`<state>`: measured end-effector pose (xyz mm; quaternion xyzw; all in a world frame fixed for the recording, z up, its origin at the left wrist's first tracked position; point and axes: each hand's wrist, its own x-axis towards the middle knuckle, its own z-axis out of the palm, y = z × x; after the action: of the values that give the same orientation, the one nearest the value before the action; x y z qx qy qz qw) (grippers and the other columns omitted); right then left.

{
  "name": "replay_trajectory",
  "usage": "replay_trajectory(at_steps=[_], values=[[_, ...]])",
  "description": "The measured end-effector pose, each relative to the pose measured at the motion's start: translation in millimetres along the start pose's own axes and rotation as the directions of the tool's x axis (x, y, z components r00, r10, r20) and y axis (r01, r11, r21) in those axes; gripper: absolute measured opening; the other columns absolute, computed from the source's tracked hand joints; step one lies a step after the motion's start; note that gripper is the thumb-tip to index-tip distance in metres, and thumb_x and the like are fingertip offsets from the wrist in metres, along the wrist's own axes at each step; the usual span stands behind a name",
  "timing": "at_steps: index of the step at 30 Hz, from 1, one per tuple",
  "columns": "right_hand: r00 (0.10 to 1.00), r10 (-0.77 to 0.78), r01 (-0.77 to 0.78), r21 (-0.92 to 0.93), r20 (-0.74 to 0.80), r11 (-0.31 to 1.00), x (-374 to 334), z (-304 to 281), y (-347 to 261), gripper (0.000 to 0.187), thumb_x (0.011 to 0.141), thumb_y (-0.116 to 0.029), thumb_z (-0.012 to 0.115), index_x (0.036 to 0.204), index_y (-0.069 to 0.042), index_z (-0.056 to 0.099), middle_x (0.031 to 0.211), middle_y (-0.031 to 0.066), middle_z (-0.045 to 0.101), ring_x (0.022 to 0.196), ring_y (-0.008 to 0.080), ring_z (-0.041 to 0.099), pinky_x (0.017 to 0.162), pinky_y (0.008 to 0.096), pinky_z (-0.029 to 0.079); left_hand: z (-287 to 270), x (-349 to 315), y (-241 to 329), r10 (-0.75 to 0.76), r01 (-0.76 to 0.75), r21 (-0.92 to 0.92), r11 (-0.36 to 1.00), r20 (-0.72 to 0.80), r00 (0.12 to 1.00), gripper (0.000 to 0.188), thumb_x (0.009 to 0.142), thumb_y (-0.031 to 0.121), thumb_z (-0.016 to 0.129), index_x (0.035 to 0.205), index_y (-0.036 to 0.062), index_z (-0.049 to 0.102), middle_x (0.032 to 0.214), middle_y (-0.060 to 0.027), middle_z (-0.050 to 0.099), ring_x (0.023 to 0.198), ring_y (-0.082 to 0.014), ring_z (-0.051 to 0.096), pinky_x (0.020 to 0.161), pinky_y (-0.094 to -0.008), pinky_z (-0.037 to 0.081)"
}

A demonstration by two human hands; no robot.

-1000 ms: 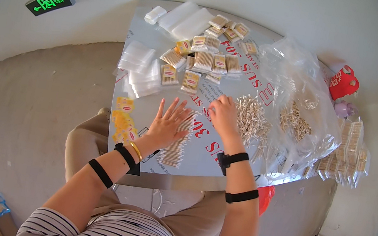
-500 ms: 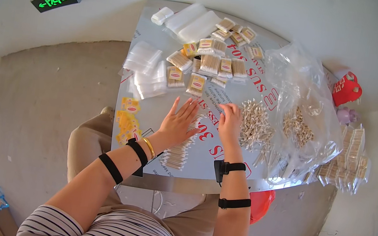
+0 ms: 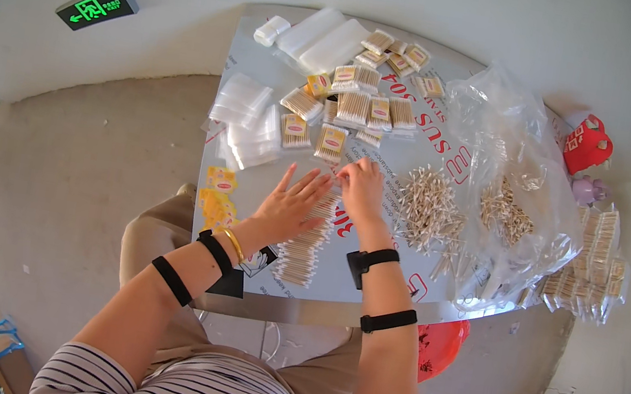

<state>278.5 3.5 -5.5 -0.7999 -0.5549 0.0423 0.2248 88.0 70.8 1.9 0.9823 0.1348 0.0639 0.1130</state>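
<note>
A long row of cotton swabs lies side by side on the metal table, running from near its front edge up to my hands. My left hand rests flat over the upper part of this row, fingers stretched and spread. At the row's far end, close to the left fingertips, my right hand has its thumb and fingers pinched together. Whatever they grip is too small to make out. Right of that hand is a loose heap of cotton swabs.
Packed swab bags lie beyond my hands, with clear empty bags to their left. Yellow cards sit at the left edge. A large clear plastic bag with swabs covers the right side. More swab packs are stacked beyond it.
My right hand has moved left, from beside the loose heap to the far end of the swab row. The left hand stays flat over the row. The view has shifted slightly.
</note>
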Motion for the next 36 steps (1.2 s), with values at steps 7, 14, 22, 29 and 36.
replay_trajectory(at_steps=[7, 14, 22, 29, 36], values=[[0.95, 0.17, -0.079, 0.328, -0.26, 0.941, -19, -10, 6, 0.015, 0.087, -0.002, 0.06, 0.096, -0.008, 0.07, 0.095, 0.0089, 0.062, 0.093, 0.0317, 0.057, 0.083, 0.0425, 0.047, 7, 17, 10, -0.049, 0.049, 0.006, 0.999, -0.001, 0.999, 0.076, 0.1, 0.054, 0.042, 0.156, 0.0053, 0.023, 0.162, -0.0079, 0.026, 0.152, -0.0221, 0.016, 0.123, -0.0535, 0.0], [0.949, 0.205, -0.111, 0.359, -0.237, 0.927, -54, -24, 4, 0.026, 0.09, 0.003, 0.052, 0.109, -0.005, 0.068, 0.107, 0.0122, 0.065, 0.102, 0.032, 0.059, 0.091, 0.0402, 0.048, 2, 9, 8, -0.064, 0.059, 0.044, 0.997, 0.119, 0.991, 0.075, 0.101, 0.057, 0.035, 0.156, 0.0061, 0.025, 0.164, -0.008, 0.022, 0.153, -0.0212, 0.014, 0.123, -0.052, -0.004], [0.99, 0.092, -0.044, 0.387, -0.106, 0.921, -67, -1, -19, 0.049, 0.097, -0.006, 0.047, 0.145, -0.001, 0.042, 0.153, 0.0187, 0.037, 0.143, 0.0373, 0.033, 0.116, 0.0443, 0.031, 5, -18, -10, -0.246, 0.244, -0.053, 0.968, -0.023, 0.969, 0.085, 0.099, 0.059, 0.037, 0.153, -0.0046, 0.023, 0.164, -0.0163, 0.015, 0.153, -0.0292, 0.008, 0.123, -0.0529, 0.001], [0.997, 0.028, -0.005, 0.315, -0.067, 0.949, -55, 25, -42, 0.061, 0.097, -0.012, 0.047, 0.152, 0.004, 0.027, 0.16, 0.0241, 0.023, 0.148, 0.0412, 0.022, 0.121, 0.0506, 0.019, 16, -12, 0, -0.252, 0.249, 0.093, 0.964, 0.018, 0.968, 0.09, 0.097, 0.062, 0.036, 0.155, -0.0048, 0.018, 0.165, -0.0168, 0.013, 0.154, -0.0276, 0.005, 0.123, -0.0526, -0.001], [0.998, -0.02, 0.044, 0.421, -0.061, 0.906, -54, 23, -37, 0.06, 0.097, -0.012, 0.045, 0.152, 0.003, 0.027, 0.16, 0.0232, 0.023, 0.149, 0.0412, 0.02, 0.121, 0.0503, 0.019, 16, -10, 1, -0.229, 0.229, 0.009, 0.973, 0.011, 0.973, 0.092, 0.095, 0.055, 0.046, 0.154, -0.0077, 0.015, 0.163, -0.0207, 0.014, 0.154, -0.0314, 0.007, 0.123, -0.0537, 0.0]])
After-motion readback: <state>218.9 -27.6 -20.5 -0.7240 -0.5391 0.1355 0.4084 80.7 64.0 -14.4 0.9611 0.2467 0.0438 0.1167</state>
